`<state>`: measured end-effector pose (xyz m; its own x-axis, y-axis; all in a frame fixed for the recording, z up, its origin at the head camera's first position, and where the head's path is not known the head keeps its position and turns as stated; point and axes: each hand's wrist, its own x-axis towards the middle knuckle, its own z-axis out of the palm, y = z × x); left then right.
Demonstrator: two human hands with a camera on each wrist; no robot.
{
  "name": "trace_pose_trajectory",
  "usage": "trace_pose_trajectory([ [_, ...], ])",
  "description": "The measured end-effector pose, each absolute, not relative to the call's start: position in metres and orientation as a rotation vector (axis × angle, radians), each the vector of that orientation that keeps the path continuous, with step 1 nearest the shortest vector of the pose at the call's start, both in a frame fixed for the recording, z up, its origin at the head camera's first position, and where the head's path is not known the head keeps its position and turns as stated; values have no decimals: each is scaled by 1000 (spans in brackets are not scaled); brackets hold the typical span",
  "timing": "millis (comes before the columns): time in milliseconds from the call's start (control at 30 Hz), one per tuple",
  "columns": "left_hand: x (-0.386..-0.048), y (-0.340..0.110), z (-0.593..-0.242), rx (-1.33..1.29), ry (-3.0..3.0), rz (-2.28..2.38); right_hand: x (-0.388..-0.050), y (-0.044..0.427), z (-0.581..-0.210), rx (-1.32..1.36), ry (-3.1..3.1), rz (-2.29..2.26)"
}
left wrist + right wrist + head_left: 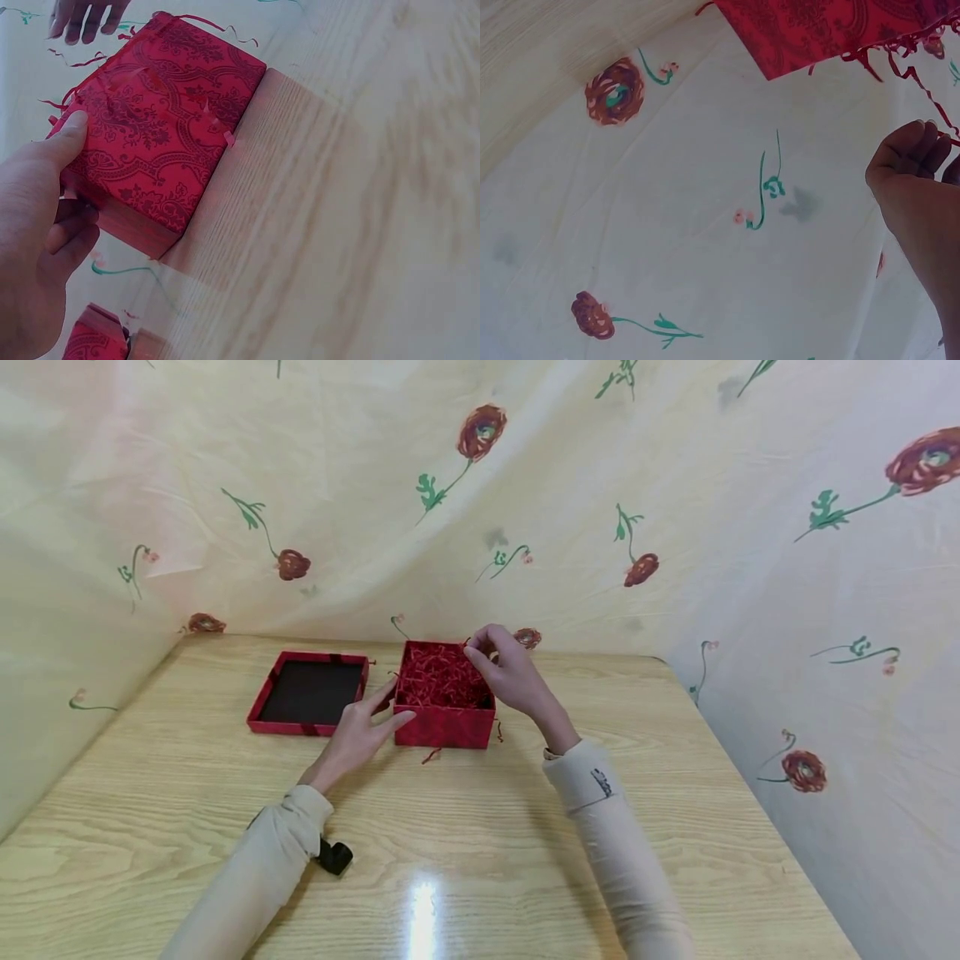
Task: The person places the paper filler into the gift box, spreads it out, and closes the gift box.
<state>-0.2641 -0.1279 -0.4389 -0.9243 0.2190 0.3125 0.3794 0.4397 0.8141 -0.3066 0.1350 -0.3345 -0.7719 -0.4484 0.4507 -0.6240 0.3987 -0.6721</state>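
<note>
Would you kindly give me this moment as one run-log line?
left hand: grips red box at near-left corner | right hand: pinches red strip above box | box: open, shreds inside | lid: inside up, left of box

Open-topped red patterned box [444, 727], upright on the wooden table [480, 827], full of crinkled red shreds [438, 675].

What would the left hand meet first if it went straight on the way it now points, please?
The red box comes first: the left hand points at its near left corner, and the thumb seems to rest against it. How firmly the fingers touch is hard to judge.
</note>
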Motion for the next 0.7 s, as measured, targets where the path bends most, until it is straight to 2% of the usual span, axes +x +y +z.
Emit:
trace_pose_trajectory([
  [233, -263, -128, -438, -528, -2519, -1479, -310, 124, -342, 1011, -2500, 1308],
  [700, -265, -129, -439, -548, -2525, -1469, -307, 110, -330, 1006, -2461, 1321],
])
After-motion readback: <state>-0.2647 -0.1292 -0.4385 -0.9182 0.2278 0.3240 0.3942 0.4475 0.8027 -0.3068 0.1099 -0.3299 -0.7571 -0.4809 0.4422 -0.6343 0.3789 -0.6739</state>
